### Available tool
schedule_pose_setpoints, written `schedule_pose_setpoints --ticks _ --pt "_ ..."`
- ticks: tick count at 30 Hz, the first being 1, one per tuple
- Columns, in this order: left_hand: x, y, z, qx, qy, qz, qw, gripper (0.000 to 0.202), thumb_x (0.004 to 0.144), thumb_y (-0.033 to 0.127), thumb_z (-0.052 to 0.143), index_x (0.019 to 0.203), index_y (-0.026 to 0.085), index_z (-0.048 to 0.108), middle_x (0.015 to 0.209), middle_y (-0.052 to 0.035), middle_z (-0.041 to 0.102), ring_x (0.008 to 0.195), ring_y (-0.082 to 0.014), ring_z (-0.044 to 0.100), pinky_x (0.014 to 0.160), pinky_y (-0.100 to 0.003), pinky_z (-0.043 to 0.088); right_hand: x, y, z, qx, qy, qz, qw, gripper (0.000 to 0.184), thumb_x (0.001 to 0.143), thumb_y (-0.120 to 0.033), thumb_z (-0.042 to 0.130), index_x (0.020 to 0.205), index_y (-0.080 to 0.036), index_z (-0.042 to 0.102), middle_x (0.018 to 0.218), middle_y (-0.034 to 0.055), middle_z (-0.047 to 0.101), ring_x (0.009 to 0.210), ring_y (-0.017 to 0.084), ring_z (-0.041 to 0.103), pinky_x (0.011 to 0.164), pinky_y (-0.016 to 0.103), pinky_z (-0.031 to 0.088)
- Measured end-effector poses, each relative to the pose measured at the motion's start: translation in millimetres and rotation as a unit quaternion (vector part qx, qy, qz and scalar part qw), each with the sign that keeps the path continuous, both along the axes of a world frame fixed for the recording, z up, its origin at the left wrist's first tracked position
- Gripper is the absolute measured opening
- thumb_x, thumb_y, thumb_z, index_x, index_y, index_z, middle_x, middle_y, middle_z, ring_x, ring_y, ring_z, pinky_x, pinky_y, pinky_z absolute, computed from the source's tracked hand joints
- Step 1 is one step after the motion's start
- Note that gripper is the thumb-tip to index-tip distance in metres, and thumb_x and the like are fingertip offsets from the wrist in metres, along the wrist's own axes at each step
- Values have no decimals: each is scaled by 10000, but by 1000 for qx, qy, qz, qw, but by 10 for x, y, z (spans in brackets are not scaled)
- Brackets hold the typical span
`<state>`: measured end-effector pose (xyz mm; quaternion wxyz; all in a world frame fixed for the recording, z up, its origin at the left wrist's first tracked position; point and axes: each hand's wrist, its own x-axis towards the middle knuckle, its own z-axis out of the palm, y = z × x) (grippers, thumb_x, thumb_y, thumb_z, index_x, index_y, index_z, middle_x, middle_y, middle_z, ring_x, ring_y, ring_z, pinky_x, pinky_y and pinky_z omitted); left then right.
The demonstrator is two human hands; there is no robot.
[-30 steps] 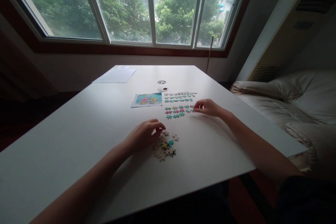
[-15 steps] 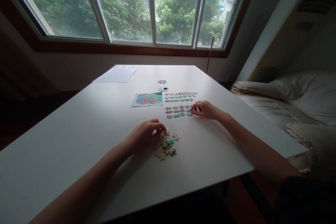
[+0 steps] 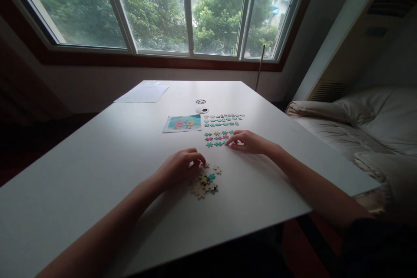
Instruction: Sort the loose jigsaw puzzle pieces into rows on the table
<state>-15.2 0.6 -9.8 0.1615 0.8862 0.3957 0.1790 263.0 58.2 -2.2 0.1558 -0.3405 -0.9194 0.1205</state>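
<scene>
My left hand (image 3: 182, 165) rests at the left edge of a loose pile of jigsaw puzzle pieces (image 3: 202, 189). Its fingers are curled and closed, the tips on a puzzle piece (image 3: 206, 165) with its plain side up. Most pieces in the pile also show bare backs; a few show teal or yellow. Over the right end of the near rows of puzzle pieces (image 3: 217, 138), my right hand (image 3: 249, 142) is bent with fingertips together at a teal piece (image 3: 226, 142) in the lowest row. That hand hides the pieces beneath it.
Left of the rows lies a colourful cartoon picture sheet (image 3: 182, 123). Farther rows of pieces (image 3: 223, 120) lie beyond the near ones. Two small round items (image 3: 202, 110) sit behind them. White paper (image 3: 143, 94) covers the table's far left corner. A padded sofa (image 3: 325, 117) stands at the right.
My right hand has shifted left and slightly nearer to me, from the rows' right end to the lowest row. My left hand and the pile look the same.
</scene>
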Motion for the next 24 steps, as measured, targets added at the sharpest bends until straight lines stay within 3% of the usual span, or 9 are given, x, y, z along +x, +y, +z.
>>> schedule_pose_setpoints --ticks 10,17,24 --pt "-10 2 -18 13 -5 -2 1000 263 794 114 446 883 209 675 847 -22 620 561 -80 486 576 -198 382 134 120 -46 30 9 -49 998 183 818 -272 543 855 -175 694 798 50 609 635 101 525 603 219 390" --pt "-9 3 3 9 -1 -9 1000 268 784 105 454 868 222 680 846 -14 623 572 -82 497 575 -195 376 128 133 -71 32 10 -29 999 176 820 -256 539 866 -184 693 802 48 622 653 105 541 607 216 397" --pt "-24 23 -23 32 8 6 999 210 817 208 484 929 223 662 845 -23 617 608 -102 533 602 -218 401 53 61 -23 54 19 -20 998 176 830 -245 529 852 -174 688 763 45 618 647 103 534 615 216 399"
